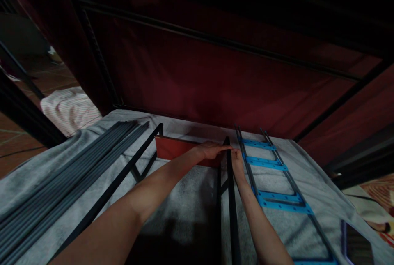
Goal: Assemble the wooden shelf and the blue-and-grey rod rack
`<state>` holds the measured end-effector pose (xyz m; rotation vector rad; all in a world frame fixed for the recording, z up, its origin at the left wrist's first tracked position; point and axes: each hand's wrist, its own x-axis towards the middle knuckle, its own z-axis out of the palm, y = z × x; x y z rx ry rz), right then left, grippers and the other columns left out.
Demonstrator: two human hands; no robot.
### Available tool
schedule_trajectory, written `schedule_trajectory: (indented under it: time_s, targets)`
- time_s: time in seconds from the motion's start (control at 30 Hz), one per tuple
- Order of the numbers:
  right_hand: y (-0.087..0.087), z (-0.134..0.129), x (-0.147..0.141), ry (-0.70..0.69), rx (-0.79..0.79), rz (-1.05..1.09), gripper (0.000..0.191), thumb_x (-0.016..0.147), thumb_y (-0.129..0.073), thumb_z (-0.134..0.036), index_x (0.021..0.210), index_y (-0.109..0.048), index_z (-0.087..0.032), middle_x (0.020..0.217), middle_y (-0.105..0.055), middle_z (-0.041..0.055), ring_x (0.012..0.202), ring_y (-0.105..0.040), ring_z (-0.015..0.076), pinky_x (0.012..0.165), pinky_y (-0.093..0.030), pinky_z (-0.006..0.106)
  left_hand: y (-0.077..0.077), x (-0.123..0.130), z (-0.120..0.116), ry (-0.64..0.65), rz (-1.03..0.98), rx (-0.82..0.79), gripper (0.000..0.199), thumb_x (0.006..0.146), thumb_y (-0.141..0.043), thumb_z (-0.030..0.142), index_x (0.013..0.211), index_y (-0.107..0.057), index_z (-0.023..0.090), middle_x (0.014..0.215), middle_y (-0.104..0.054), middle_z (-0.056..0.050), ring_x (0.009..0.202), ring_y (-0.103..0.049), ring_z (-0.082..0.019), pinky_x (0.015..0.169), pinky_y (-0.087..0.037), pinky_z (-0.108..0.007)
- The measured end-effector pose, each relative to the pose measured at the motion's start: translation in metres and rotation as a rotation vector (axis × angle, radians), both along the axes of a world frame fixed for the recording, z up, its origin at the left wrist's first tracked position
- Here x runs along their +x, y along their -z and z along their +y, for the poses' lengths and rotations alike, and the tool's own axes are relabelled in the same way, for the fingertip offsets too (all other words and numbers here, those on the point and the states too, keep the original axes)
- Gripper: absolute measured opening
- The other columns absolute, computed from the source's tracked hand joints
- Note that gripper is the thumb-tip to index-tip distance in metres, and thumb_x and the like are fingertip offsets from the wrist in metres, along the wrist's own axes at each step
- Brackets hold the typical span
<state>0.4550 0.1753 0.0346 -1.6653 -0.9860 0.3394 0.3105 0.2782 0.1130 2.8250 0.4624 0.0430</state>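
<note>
My left hand [211, 150] reaches inside a black metal frame [233, 199], close to its far right corner. One finger stretches across the top of the rail, and the other fingers curl down out of sight against the frame. On the rail's outer side, my right hand [236, 159] has its fingers bent and pressed together by the same corner, touching the left fingertips or nearly so. Whatever the right fingers pinch is hidden. A reddish-brown board [172, 148] spans the far end of the frame between its two sides, partly behind my left hand.
Grey metal tubes [76, 174] lie bundled at left. To the right rests a ladder-like rack of dark rods with blue plates [267, 162]. A phone [357, 244] lies at lower right on the grey blanket [310, 166]. Dark red cloth [215, 80] hangs behind.
</note>
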Motion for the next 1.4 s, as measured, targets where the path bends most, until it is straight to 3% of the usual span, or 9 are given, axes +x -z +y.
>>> schedule_trajectory:
  time_s: [0.1, 0.43, 0.6, 0.8, 1.07, 1.27, 1.4]
  targets:
    - [-0.004, 0.0, 0.0, 0.038, -0.016, -0.03, 0.033, 0.086, -0.037, -0.054, 0.084, -0.048, -0.023, 0.074, -0.056, 0.0009, 0.073, -0.054, 0.018, 0.067, -0.043, 0.03, 0.002, 0.002, 0.002, -0.005, 0.002, -0.026, 0.06, 0.09, -0.05, 0.023, 0.144, -0.034, 0.043, 0.116, -0.068, 0.0, 0.097, -0.064, -0.02, 0.084, -0.047, -0.029]
    - [-0.011, -0.002, 0.002, -0.04, -0.001, 0.008, 0.038, 0.086, -0.038, -0.054, 0.089, -0.055, -0.021, 0.085, -0.061, 0.0043, 0.083, -0.056, 0.0194, 0.075, -0.043, 0.03, 0.002, 0.003, 0.004, -0.041, 0.017, -0.007, 0.059, 0.089, -0.051, 0.025, 0.143, -0.034, 0.043, 0.121, -0.066, 0.0, 0.1, -0.063, -0.019, 0.083, -0.046, -0.028]
    - [-0.014, -0.005, 0.005, -0.048, 0.017, -0.042, 0.032, 0.086, -0.041, -0.05, 0.088, -0.054, -0.021, 0.076, -0.059, 0.0015, 0.076, -0.055, 0.018, 0.07, -0.043, 0.028, 0.001, 0.003, 0.005, -0.049, 0.03, -0.024, 0.06, 0.089, -0.053, 0.027, 0.143, -0.034, 0.045, 0.123, -0.065, 0.003, 0.099, -0.063, -0.017, 0.082, -0.046, -0.024]
    - [-0.017, 0.0, 0.007, -0.033, -0.041, -0.124, 0.04, 0.087, -0.038, -0.053, 0.08, -0.059, -0.02, 0.077, -0.063, 0.0046, 0.075, -0.056, 0.0189, 0.071, -0.042, 0.029, 0.003, 0.005, 0.007, -0.049, 0.017, -0.044, 0.061, 0.089, -0.051, 0.025, 0.144, -0.033, 0.042, 0.125, -0.064, 0.0, 0.103, -0.062, -0.018, 0.084, -0.045, -0.025]
    - [-0.012, -0.004, 0.005, -0.038, 0.001, -0.028, 0.034, 0.086, -0.04, -0.049, 0.091, -0.058, -0.02, 0.081, -0.063, 0.0035, 0.078, -0.057, 0.0185, 0.07, -0.043, 0.028, -0.001, 0.004, 0.005, -0.039, 0.031, -0.018, 0.061, 0.089, -0.05, 0.025, 0.145, -0.032, 0.042, 0.123, -0.065, 0.0, 0.1, -0.063, -0.019, 0.08, -0.046, -0.025]
    - [-0.016, -0.003, 0.011, -0.138, -0.009, 0.021, 0.038, 0.084, -0.045, -0.056, 0.075, -0.057, -0.021, 0.072, -0.06, 0.0007, 0.072, -0.055, 0.0173, 0.07, -0.042, 0.029, -0.003, 0.004, 0.004, -0.052, 0.046, -0.027, 0.062, 0.089, -0.05, 0.026, 0.145, -0.03, 0.043, 0.122, -0.066, 0.002, 0.101, -0.063, -0.017, 0.084, -0.045, -0.024]
    - [-0.013, 0.0, 0.012, -0.17, -0.001, 0.095, 0.045, 0.082, -0.044, -0.061, 0.078, -0.059, -0.02, 0.071, -0.061, 0.0016, 0.069, -0.055, 0.0176, 0.066, -0.043, 0.029, -0.001, 0.005, 0.006, -0.051, 0.05, -0.054, 0.062, 0.09, -0.05, 0.026, 0.145, -0.029, 0.045, 0.133, -0.059, 0.004, 0.112, -0.059, -0.017, 0.089, -0.044, -0.025]
